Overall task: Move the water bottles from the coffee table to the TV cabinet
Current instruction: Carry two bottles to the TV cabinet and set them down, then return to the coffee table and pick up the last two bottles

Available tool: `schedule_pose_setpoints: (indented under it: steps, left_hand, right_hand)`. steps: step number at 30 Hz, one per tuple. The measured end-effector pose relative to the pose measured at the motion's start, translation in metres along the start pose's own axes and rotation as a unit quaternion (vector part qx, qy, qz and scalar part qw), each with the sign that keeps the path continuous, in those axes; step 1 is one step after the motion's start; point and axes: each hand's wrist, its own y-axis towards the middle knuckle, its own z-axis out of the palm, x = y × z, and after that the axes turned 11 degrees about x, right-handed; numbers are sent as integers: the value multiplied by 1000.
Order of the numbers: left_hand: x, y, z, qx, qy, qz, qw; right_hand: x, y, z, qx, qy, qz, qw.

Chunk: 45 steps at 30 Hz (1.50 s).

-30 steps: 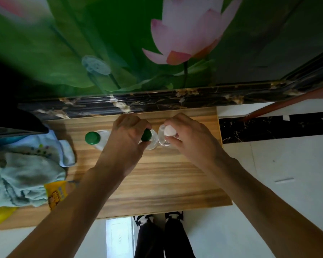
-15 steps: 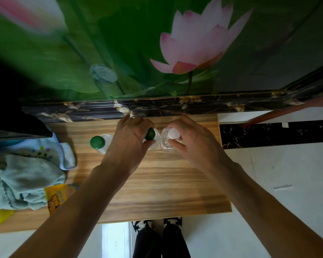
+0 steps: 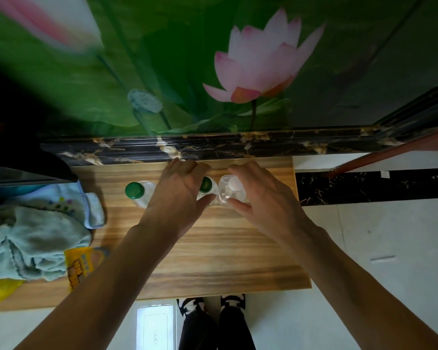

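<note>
Left end of the cabinet point(image 3: 213, 261): towel point(image 3: 31, 243) and a yellow pack point(image 3: 82, 263), print too blurred to read. Toward the back edge, three bottles stand in a row: green cap point(image 3: 134, 190) alone, green cap point(image 3: 205, 185) under the left hand point(image 3: 180, 195), white cap point(image 3: 234, 185) at the right hand point(image 3: 263, 198). Both hands look spread, fingers loose around the bottles, not clamped. Judging by that, these two are set down. No labels legible. The coffee table is out of view, so can't tell what's left.
</note>
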Motion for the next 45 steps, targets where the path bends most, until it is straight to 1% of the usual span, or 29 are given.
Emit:
schedule_pose_setpoints:
  steps: [2,8,12,16,19,21,24,27,32,36,41,45]
  left_hand:
    - [-5,-7,-6,-13,12,0,1000]
    - [-28,-44,-45,-95,-1,-22,995]
    - [-49,-79,-85,-149,-27,4,988]
    - [-87,-129,-135,-208,-56,16,976]
    - [-115,-172,-174,-240,-65,-20,968]
    - [-128,-201,-196,-277,-66,-40,958]
    - [-139,-248,-227,-322,-51,-74,943]
    - [-145,-299,-253,-350,-36,-116,929]
    - [-149,-387,-289,-411,-32,-194,890]
    - [-139,-461,-313,-469,-15,-231,852]
    - [-118,-572,-316,-532,24,-299,792]
    - [-113,-666,-299,-551,51,-368,747]
  right_hand:
    - [2,-9,-8,-12,-13,-8,1000]
    - [16,-45,-52,-54,-43,-5,998]
    - [36,-84,-100,-107,-24,-7,994]
    - [75,-137,-162,-158,0,-5,988]
    - [109,-176,-203,-188,16,-22,982]
    - [128,-196,-224,-209,23,-44,977]
    - [156,-221,-249,-232,9,-96,968]
    - [187,-240,-271,-227,0,-158,961]
    - [259,-263,-298,-213,-4,-268,940]
    - [332,-271,-305,-200,-34,-361,910]
    - [430,-288,-285,-188,-49,-436,879]
    - [508,-321,-255,-168,-72,-501,846]
